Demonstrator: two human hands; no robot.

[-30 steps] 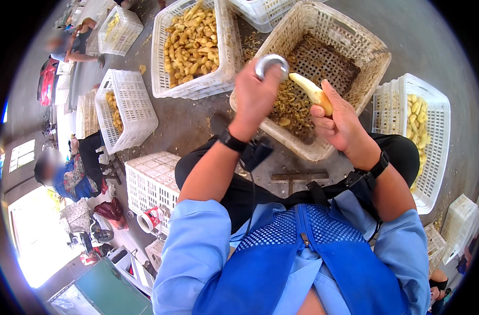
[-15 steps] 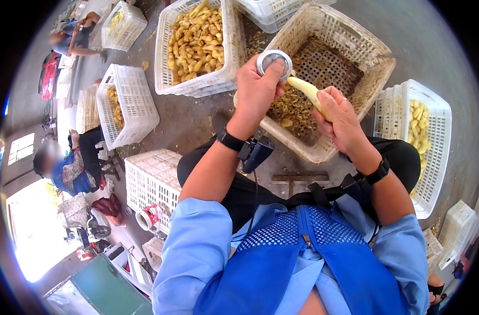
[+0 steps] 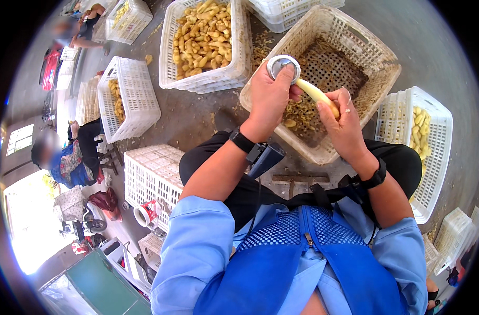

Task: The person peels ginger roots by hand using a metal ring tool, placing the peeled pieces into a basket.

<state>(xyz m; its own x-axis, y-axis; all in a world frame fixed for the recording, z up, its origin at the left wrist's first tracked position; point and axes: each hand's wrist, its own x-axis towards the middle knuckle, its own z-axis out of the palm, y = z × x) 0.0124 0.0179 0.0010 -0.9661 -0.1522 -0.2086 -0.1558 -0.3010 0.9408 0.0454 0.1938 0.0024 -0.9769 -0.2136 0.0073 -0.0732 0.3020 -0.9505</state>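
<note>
Over the open crate in front of me, my left hand [image 3: 271, 100] grips a round silver metal tool [image 3: 275, 64] with a raised rim, the thumb pressed into its middle. My right hand [image 3: 345, 123] holds a long, slightly curved, pale yellow peeled root [image 3: 315, 93] by its near end. The root's far end meets the tool's edge beside my left fingers. Beneath both hands, the dirty off-white plastic crate [image 3: 373, 50] has peelings [image 3: 302, 118] and brown scraps on its perforated bottom. A small pale scrap sticks to my right hand.
Brownish-yellow roots [image 3: 205, 39] fill a stacked white crate ahead on the left. Paler roots [image 3: 420, 126] lie in a white crate [image 3: 441, 157] at my right. An overturned crate [image 3: 153, 170] stands by my left knee. Two people [image 3: 66, 163] [image 3: 82, 31] are at the far left.
Both hands have shifted slightly to the right with the tool and root. The right fingers have moved on the root, and its angle has become a little steeper.
</note>
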